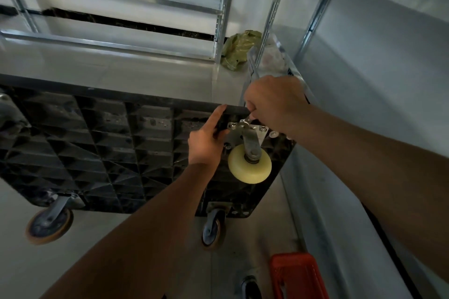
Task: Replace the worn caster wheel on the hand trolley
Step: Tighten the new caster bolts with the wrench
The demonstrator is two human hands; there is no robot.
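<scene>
A cream caster wheel (249, 167) stood on its steel bracket at the near corner of the upturned trolley deck (97, 143). The right hand (274, 102) gripped a small wrench (245, 122) at the mounting plate; the left hand (206, 139), index finger extended, braced the rim. The caster looked rigid and light, best held by its bracket.
</scene>
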